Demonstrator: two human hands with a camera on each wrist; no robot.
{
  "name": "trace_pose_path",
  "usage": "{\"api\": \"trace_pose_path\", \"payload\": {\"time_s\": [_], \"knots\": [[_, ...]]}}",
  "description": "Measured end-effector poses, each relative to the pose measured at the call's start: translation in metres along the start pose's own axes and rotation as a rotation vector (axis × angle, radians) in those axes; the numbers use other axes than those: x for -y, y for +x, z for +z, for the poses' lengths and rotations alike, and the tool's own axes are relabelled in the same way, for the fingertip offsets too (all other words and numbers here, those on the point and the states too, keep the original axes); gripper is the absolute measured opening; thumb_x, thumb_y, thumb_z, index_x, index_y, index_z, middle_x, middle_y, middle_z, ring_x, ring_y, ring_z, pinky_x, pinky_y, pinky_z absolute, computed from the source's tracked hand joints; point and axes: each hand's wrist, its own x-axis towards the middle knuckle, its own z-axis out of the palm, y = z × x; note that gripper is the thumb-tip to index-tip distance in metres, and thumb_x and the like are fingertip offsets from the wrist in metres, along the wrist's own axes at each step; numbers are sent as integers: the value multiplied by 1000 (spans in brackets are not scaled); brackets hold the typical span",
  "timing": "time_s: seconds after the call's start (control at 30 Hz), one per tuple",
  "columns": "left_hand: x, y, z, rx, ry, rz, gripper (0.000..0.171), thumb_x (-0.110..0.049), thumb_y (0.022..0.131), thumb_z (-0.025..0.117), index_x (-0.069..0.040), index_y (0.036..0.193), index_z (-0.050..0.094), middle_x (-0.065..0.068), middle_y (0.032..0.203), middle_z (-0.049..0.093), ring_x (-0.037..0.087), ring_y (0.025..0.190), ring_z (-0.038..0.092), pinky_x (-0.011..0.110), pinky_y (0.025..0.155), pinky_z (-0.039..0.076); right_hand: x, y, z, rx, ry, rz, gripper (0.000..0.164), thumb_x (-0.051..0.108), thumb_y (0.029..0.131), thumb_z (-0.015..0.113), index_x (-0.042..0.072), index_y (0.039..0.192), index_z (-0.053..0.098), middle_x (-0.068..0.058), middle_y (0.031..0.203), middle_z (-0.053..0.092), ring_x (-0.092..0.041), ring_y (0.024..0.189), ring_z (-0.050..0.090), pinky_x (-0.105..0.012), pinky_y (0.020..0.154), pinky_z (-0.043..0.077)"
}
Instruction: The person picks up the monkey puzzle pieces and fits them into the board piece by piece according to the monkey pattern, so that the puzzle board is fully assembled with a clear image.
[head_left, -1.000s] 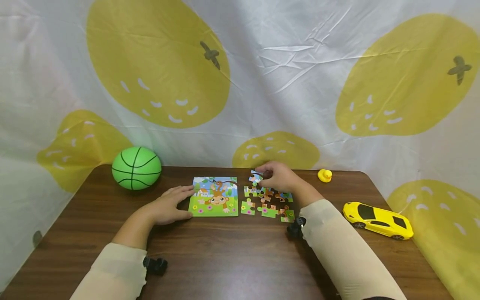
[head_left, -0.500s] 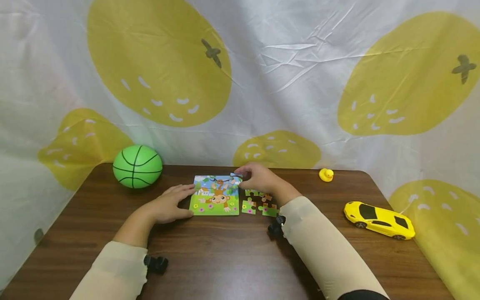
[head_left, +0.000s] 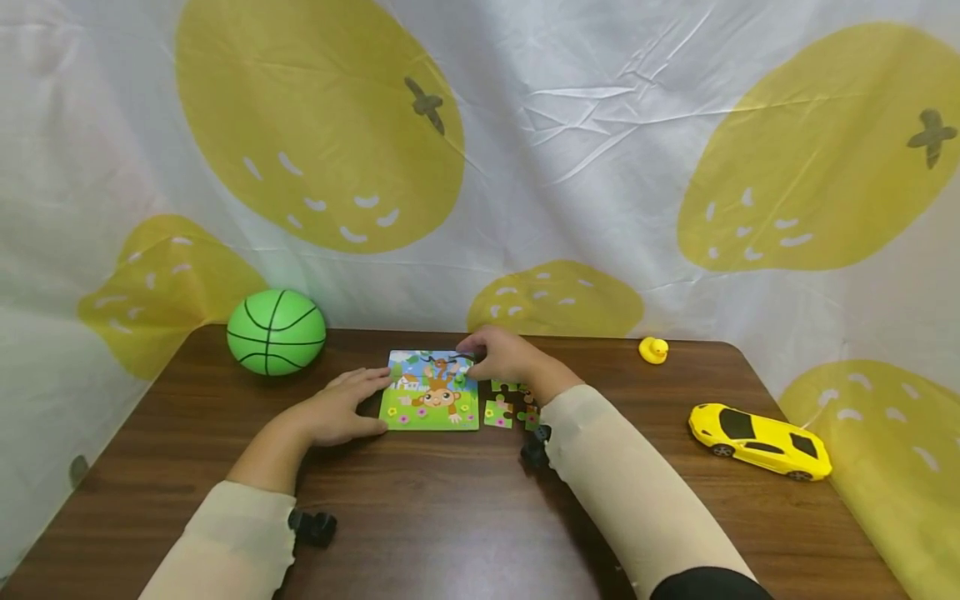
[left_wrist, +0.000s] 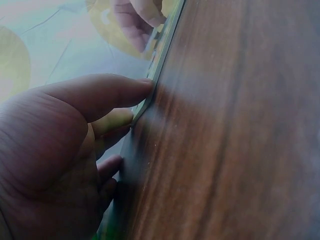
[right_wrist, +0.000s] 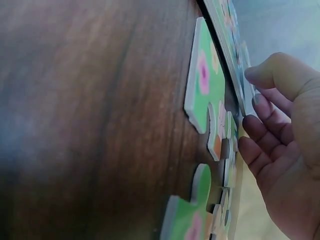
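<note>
A square puzzle board (head_left: 429,408) with a monkey picture lies flat at the middle of the table. My left hand (head_left: 339,410) rests at its left side, thumb near the lower corner and fingers spread along the edge. In the left wrist view, the left thumb (left_wrist: 107,94) touches the board's rim. Over the board's upper right corner, my right hand (head_left: 506,358) pinches a puzzle piece (head_left: 461,359), mostly covered by the fingers. To the right of the board lie several loose puzzle pieces (head_left: 498,413), some hidden beneath the right hand and wrist.
A green ball (head_left: 276,333) stands at the table's back left. At the back right sits a small yellow duck (head_left: 653,351), with a yellow toy car (head_left: 759,442) nearer the right edge. A white curtain (head_left: 570,183) with yellow fruit prints hangs behind the brown table (head_left: 450,517).
My right hand has carried the puzzle piece leftward from above the loose pieces to the board's upper right corner, lowering it there. The left hand has stayed at the board's left edge.
</note>
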Motion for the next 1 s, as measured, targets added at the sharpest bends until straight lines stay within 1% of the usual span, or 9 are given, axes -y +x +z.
{"api": "trace_pose_path", "payload": {"time_s": [0.2,0.43,0.63,0.87,1.0], "knots": [[0,0,0,5,1,-1,81,-42,98,73,-9,165,42,12,177,30,51,164,17,74,130,16,3,2,0,14,-26,25,46,15,95,77,13,140,71,-6,144,66,-29,137,61,-46,115,53],[-1,1,0,5,6,0,81,-43,98,73,-9,165,42,12,177,31,51,164,17,74,130,17,5,4,0,30,-55,29,46,15,94,78,14,139,72,-6,143,66,-27,132,63,-44,110,55],[0,1,0,3,8,-1,82,-42,98,73,-8,165,42,13,177,31,51,164,18,75,129,17,9,6,0,46,-52,44,43,16,94,79,16,137,74,-4,141,65,-25,127,63,-42,107,56],[0,1,0,0,2,-1,81,-42,98,73,-8,165,42,13,177,31,51,164,17,75,129,17,11,8,1,43,-78,55,42,15,91,81,17,133,76,-4,141,67,-25,127,63,-42,107,56],[0,1,0,-1,2,-1,81,-42,98,73,-9,165,42,12,177,31,51,164,17,74,130,17,13,9,1,41,-75,67,42,14,89,82,16,131,77,-6,140,67,-26,129,63,-42,109,55]]}}
